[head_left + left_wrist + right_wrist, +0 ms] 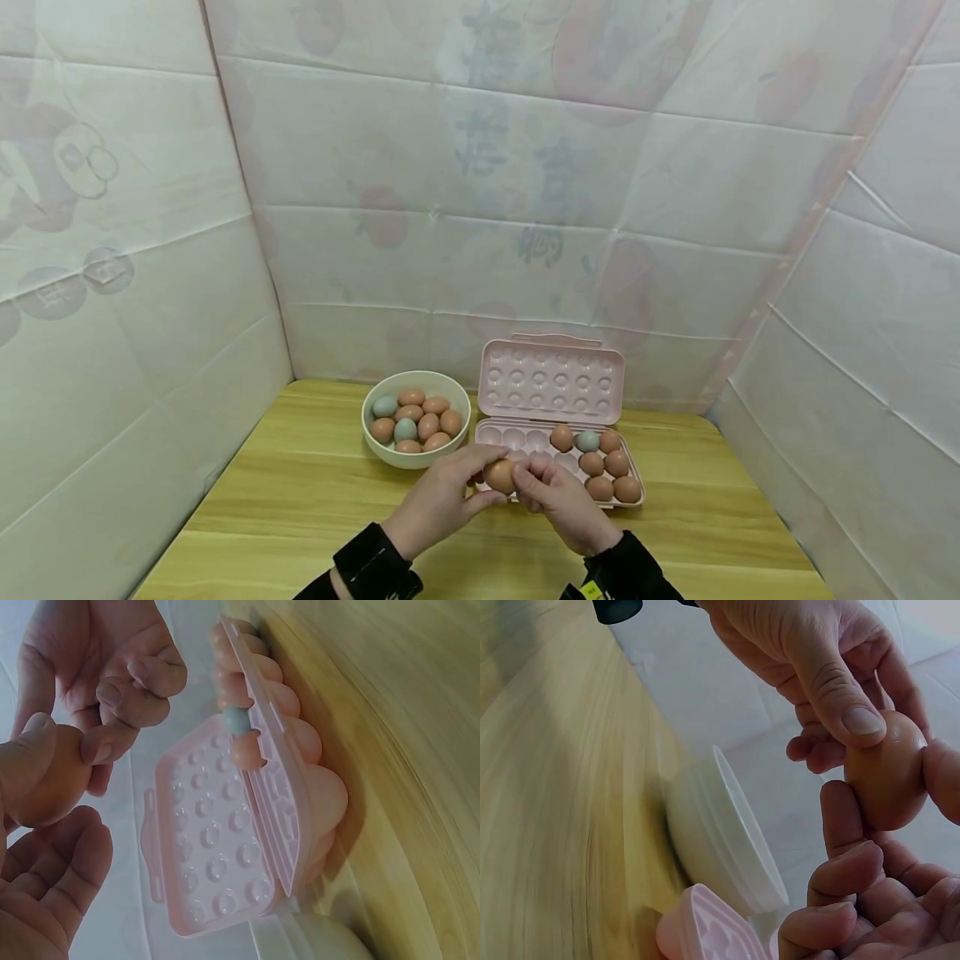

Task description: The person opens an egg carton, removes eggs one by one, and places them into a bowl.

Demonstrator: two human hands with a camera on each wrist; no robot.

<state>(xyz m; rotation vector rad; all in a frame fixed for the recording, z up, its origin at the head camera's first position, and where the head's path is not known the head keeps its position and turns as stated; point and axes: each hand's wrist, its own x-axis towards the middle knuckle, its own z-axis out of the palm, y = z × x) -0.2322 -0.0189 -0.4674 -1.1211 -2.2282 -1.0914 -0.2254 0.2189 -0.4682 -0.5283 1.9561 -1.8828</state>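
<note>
A brown egg (500, 475) is held up between my two hands, over the near-left part of a pink egg carton (633, 475). My left hand (446, 496) grips it from the left, with the thumb lying along the shell in the right wrist view. From the other side my right hand (562, 497) pinches the same egg between thumb and index finger, its remaining fingers curled loosely. The carton's right part holds several brown eggs and a bluish one (588, 442). Vacant cups show at its back left; the hands hide its near-left part.
Left of the carton stands a pale bowl (365, 417) with several brown eggs and two bluish ones. The carton's lid (551, 382) leans open toward the back sheet (337, 267). Everything rests on a wood-grain table (292, 500) with sheeted sides.
</note>
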